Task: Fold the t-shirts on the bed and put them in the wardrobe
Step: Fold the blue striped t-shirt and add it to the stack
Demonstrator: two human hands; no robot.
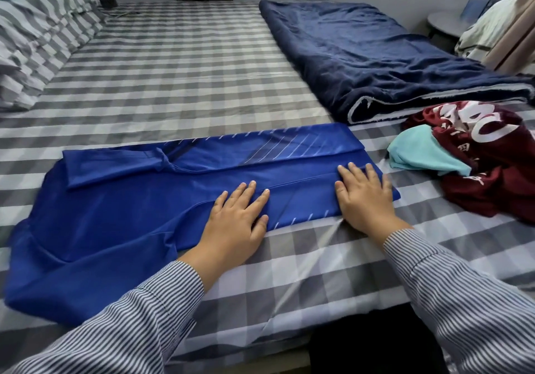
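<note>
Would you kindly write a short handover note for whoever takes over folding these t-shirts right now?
Left hand: flat, fingers straight, pressing the blue t-shirt.
Right hand: flat, pressing the shirt's right end.
Blue t-shirt lies spread lengthwise on the checked bed, far long edge folded in; left part loose.
Maroon t-shirt and light teal garment lie crumpled at right, unfolded.
Done: first fold on the blue shirt.
Left: finish it, fold the others, move all to the wardrobe, not in view.

Your royal-blue t-shirt (pixel 139 217) carries thin white dashes. At three o'clock lie a maroon, white-lettered shirt (pixel 474 168) and a pale teal one (pixel 419 153); the bed sheet (pixel 179 63) is grey-and-white checked, your sleeves (pixel 463 284) finely striped.
</note>
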